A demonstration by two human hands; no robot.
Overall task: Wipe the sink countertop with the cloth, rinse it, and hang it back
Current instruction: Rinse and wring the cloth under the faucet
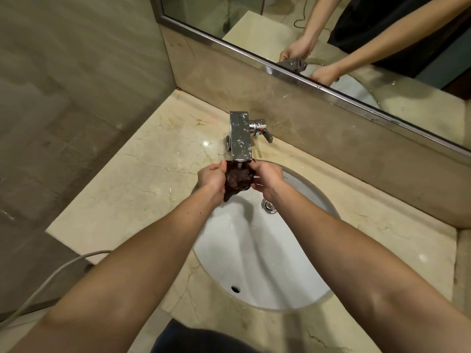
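Two hands, left hand [211, 178] and right hand [267, 179]; one cloth [238, 179] between them. One faucet [240, 136] just beyond them, with one lever [263, 129]. One sink [254, 250] beneath them, holding one drain [269, 206]. One mirror [254, 21] farther beyond.

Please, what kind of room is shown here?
Probably a bathroom: a white sink set in a marble countertop, a chrome faucet at its back, a wall mirror above. The left hand and right hand grip a dark cloth under the faucet.

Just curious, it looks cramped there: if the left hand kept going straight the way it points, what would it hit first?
Likely the chrome faucet: the left hand, gripping the dark cloth, points toward its spout just ahead. Depth is unclear; the hand might pass beneath it.
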